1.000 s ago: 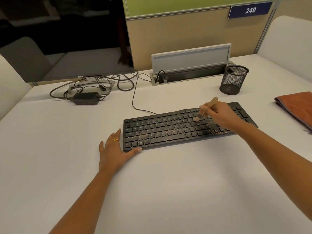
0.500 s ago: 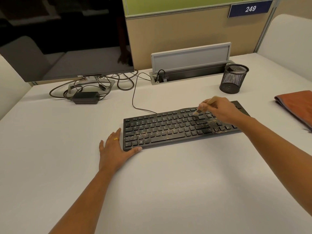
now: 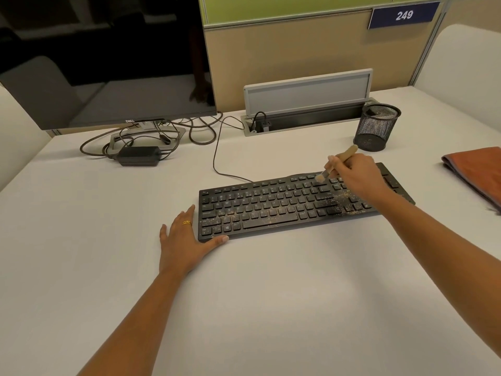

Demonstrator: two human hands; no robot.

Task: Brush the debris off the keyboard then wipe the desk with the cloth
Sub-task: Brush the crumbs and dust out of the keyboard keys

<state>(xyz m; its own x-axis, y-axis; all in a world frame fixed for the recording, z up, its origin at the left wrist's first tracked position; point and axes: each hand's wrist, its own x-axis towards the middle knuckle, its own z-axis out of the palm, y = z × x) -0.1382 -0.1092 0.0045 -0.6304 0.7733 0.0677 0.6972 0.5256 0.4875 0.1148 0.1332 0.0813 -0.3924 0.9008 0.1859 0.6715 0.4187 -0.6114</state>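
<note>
A black keyboard lies across the middle of the white desk. Tan debris speckles its right-hand keys and some lower left keys. My right hand grips a small wooden-handled brush like a pen, its bristles touching the keys near the keyboard's top right. My left hand lies flat on the desk against the keyboard's left end, thumb along its front corner. A folded rust-orange cloth sits at the desk's right edge.
A dark Dell monitor stands at the back left with tangled cables and a power brick below it. A cable box with raised lid and a black mesh pen cup stand behind the keyboard.
My right hand has drawn the brush from the middle right keys up toward the keyboard's top row. The left hand and keyboard have stayed put.
</note>
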